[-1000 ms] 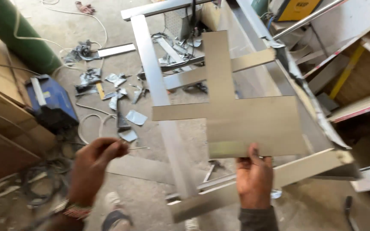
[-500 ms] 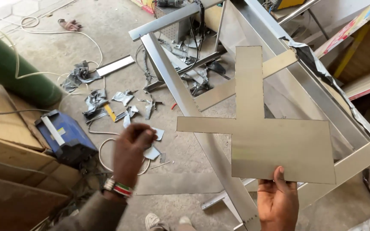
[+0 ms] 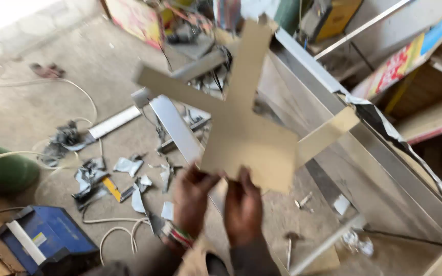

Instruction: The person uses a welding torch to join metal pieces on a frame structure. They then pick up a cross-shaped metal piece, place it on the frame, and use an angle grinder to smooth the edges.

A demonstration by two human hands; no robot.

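I hold the cross-shaped metal sheet (image 3: 246,138) up over the floor (image 3: 42,107), both hands at its lower edge. My left hand (image 3: 190,199) and right hand (image 3: 242,207) have their fingers clamped on it. Metal scraps (image 3: 129,166) lie left of the sheet, a blue box (image 3: 47,243) farther left.

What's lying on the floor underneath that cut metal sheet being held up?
Under the metal sheet held by the left hand and right hand, a long metal frame and scattered metal scraps show on the floor. Whatever lies directly beneath the sheet is hidden.

Motion-blurred metal sheet (image 3: 241,133), fingers (image 3: 200,180)
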